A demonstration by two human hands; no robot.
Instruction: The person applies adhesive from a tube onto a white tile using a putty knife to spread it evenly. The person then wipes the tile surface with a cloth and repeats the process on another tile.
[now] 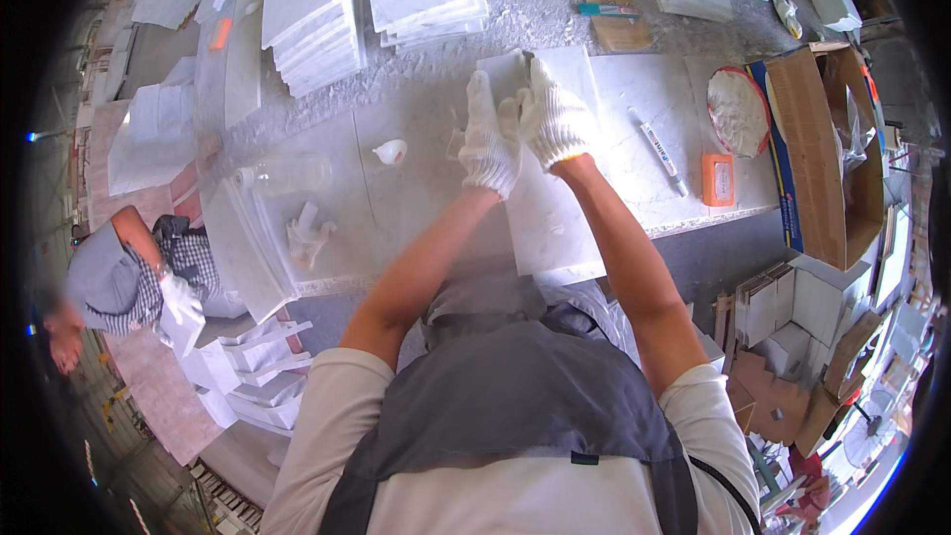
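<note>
A long white-grey marble tile [557,233] lies lengthwise before me on the work surface. My left hand [488,144], in a white knit glove, is at the tile's left edge, fingers stretched toward the far side. My right hand [555,119], gloved the same way, rests over the tile's far part with its fingers extended forward. The thumbs nearly meet; whether they touch cannot be made out. No held object shows in either hand. To the right lie a white marker pen [658,152], an orange block [718,180] and a red-rimmed round dish of white powder [738,112].
Stacks of marble tiles [312,15] stand along the far side. A small white cup-like piece [390,152] and a crumpled glove [309,236] lie left. An open cardboard box [827,149] borders the right. A co-worker [149,272] with gloved hands is at far left.
</note>
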